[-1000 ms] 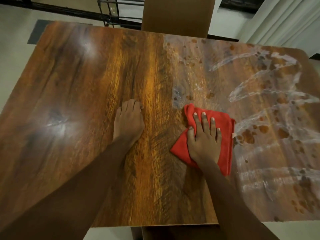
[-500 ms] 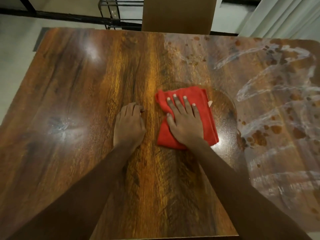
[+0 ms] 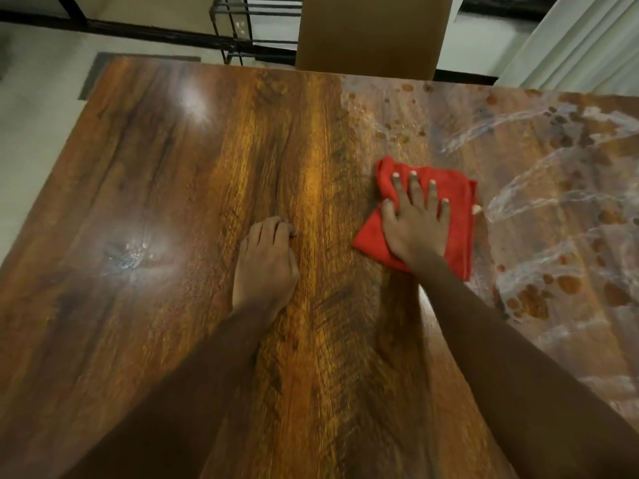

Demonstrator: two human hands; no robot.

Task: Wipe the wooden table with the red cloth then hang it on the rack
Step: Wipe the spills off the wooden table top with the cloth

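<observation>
A folded red cloth lies flat on the wooden table, right of centre. My right hand presses down on the cloth with fingers spread. My left hand rests on the bare wood to the left, fingers curled under, holding nothing. The table's right part carries whitish smears and brown spots; its left and middle look shiny. A black metal rack stands on the floor beyond the far edge.
A brown chair back stands against the table's far edge. Pale curtains hang at the top right. Light floor shows left of the table.
My right hand slid the red cloth left toward the table's middle, then back to the right and a little farther away. My left hand has stayed in place.
</observation>
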